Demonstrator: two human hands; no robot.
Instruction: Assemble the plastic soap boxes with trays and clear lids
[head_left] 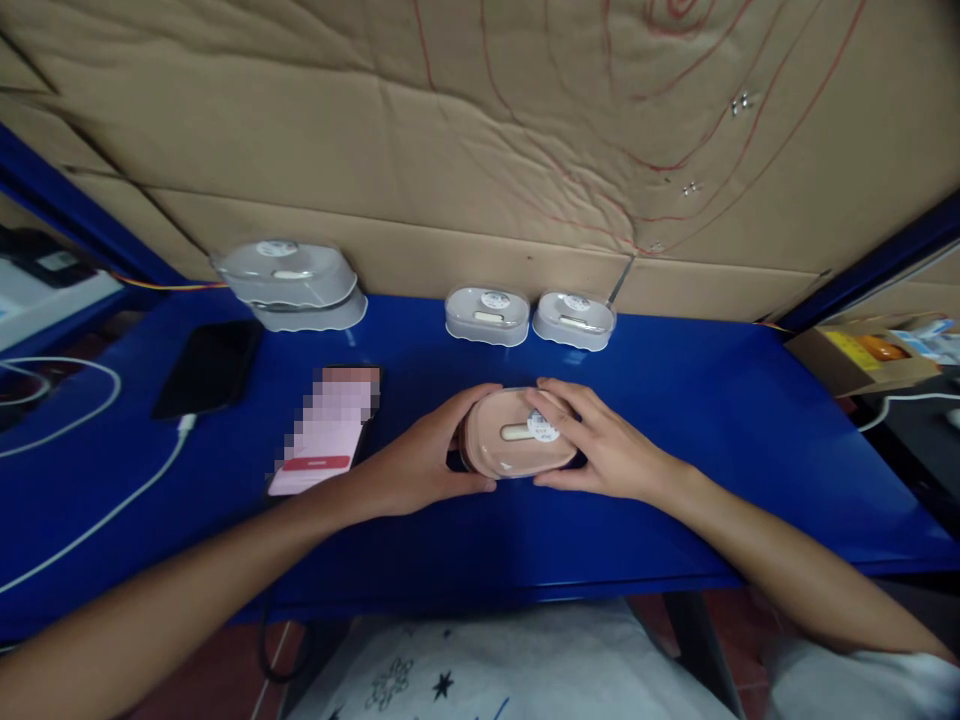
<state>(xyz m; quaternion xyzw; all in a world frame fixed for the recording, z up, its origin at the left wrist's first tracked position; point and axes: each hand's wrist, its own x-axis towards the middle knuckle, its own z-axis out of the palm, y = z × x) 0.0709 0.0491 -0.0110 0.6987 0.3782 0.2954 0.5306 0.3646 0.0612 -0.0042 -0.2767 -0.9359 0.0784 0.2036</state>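
Between my two hands is a pinkish-beige oval box [499,450] with a clear lid, a white sticker and a pale stick-like piece in a slot on top. My left hand [442,450] wraps its left side, thumb at the near edge. From the right, my right hand [592,440] grips it, with fingers over the sticker and the thumb low at the front edge. The undersides of the fingers are hidden. Behind it stand two grey oval boxes with clear lids, one on the left [486,318] and one on the right [574,322].
A stack of similar grey boxes [292,290] stands at the back left of the blue table [675,400]. Left of my hands lie a lit phone [330,430] and a dark phone [206,368] with a white cable [127,525]. Cardboard [375,150] walls the back; an open carton [855,355] is right.
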